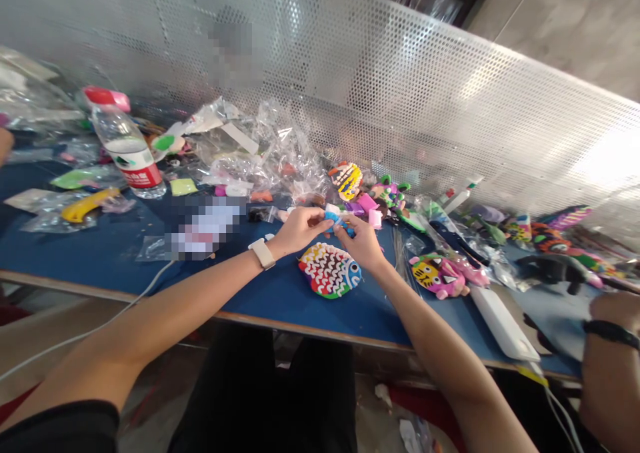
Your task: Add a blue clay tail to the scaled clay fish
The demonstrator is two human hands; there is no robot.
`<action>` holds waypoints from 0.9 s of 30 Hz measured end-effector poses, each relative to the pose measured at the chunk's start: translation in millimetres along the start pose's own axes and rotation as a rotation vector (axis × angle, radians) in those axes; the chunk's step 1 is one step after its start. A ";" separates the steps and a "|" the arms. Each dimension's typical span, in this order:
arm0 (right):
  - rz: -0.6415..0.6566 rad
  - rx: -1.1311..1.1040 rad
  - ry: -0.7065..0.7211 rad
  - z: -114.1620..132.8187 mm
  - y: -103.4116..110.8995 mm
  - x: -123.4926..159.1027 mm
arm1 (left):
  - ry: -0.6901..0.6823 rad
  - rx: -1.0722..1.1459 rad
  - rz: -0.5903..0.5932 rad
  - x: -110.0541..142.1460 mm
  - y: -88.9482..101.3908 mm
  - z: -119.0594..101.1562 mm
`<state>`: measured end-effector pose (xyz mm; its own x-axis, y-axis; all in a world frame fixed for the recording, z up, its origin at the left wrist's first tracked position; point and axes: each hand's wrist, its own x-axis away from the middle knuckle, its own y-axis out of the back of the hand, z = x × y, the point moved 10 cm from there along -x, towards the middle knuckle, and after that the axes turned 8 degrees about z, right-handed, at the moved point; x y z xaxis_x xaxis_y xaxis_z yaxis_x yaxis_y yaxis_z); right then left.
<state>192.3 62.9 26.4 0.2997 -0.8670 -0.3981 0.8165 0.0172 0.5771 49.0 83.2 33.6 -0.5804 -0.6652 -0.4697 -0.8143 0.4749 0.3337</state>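
Left hand [301, 229], right hand [363, 242] clamped on blue piece [331, 220]; fish [326, 271] crosswise, head [353, 272] rightward.

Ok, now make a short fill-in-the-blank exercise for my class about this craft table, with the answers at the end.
1. The person wears the pale band on the ____ wrist.
2. The head of the patterned fish, around its eye, is ____.
3. The lower part of the label on the clear bottle is ____.
4. In the picture, the long white device lies to the ____ of the fish.

Missing words: left; blue; red; right.
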 end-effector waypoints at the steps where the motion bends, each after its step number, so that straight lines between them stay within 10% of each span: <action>1: -0.011 0.045 0.019 2.3 3.0 -0.1 | 0.003 -0.002 0.016 -0.1 -1.3 0.1; 10: -0.045 0.110 0.093 18.5 21.6 1.7 | -0.018 -0.020 0.026 -6.7 8.5 -6.2; 18: -0.387 -0.487 0.057 -21.1 71.6 5.9 | 0.077 0.068 -0.144 -5.2 43.5 23.9; 27: -0.190 -0.456 -0.111 -24.5 30.4 0.3 | 0.057 0.034 -0.081 -3.3 31.6 14.1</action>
<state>229.4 75.4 26.3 0.0912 -0.9233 -0.3731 0.9913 0.0485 0.1221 25.3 108.5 34.2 -0.5122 -0.7335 -0.4468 -0.8589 0.4366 0.2678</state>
